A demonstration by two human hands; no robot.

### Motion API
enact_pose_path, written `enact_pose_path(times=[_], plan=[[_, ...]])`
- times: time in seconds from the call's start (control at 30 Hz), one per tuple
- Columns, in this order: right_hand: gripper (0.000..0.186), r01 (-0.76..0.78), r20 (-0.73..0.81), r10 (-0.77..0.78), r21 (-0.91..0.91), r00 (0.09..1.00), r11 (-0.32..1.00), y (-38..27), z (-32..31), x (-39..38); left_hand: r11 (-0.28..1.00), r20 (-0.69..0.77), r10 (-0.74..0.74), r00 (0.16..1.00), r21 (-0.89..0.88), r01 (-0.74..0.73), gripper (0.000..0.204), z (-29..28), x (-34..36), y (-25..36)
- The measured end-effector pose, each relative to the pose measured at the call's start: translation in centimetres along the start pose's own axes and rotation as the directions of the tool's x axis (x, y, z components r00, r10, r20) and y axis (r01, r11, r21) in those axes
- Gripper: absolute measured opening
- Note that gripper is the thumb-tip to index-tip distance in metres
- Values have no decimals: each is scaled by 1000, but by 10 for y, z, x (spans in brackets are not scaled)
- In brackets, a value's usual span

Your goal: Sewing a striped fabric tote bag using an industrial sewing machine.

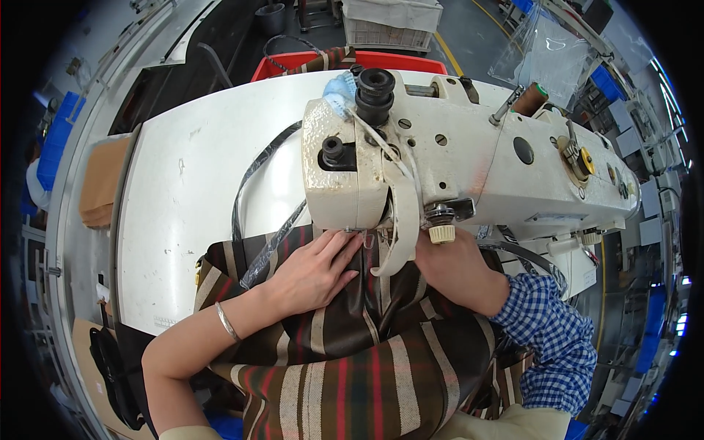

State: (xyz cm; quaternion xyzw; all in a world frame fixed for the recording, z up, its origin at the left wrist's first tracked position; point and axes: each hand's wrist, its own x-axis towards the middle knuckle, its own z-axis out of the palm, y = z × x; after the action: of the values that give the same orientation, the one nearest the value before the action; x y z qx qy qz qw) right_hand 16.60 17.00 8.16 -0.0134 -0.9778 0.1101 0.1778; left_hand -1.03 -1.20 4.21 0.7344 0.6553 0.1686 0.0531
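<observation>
A large striped fabric piece (pixel 352 389), dark brown with cream and red bands, covers my lap and runs up under the head of a white sewing machine (pixel 455 161). My left hand (pixel 315 271) lies on the cloth left of the needle area, its fingers stretched toward it and pressing down. On the right, my right hand (pixel 455 268) rests at the cloth beside the needle area; its fingers are hidden behind the machine's pale curved lever (pixel 403 227). A plastic-wrapped strap (pixel 257 257) loops from the cloth across the table at left.
The white table (pixel 183 183) spreads left of the machine. Behind it sits a red bin (pixel 286 64) holding more striped cloth. A brown thread spool (pixel 529 99) stands on the machine. Brown sheets (pixel 105 180) lie at the left edge, and a white crate (pixel 389 33) stands farther back.
</observation>
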Motion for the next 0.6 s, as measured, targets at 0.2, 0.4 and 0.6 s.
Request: enact_pose_path(times=[0.2, 0.4, 0.6], plan=[[7, -284, -14, 331, 481, 944, 830, 10, -6, 3, 999, -1, 26, 1000, 22, -26, 53, -1, 3, -1], [8, -371, 21, 438, 571, 899, 732, 11, -4, -1, 999, -9, 28, 1000, 46, -27, 52, -1, 4, 0], [13, -316, -25, 380, 505, 925, 803, 18, -3, 0, 999, -60, 36, 998, 14, -35, 46, 3, 4, 1]])
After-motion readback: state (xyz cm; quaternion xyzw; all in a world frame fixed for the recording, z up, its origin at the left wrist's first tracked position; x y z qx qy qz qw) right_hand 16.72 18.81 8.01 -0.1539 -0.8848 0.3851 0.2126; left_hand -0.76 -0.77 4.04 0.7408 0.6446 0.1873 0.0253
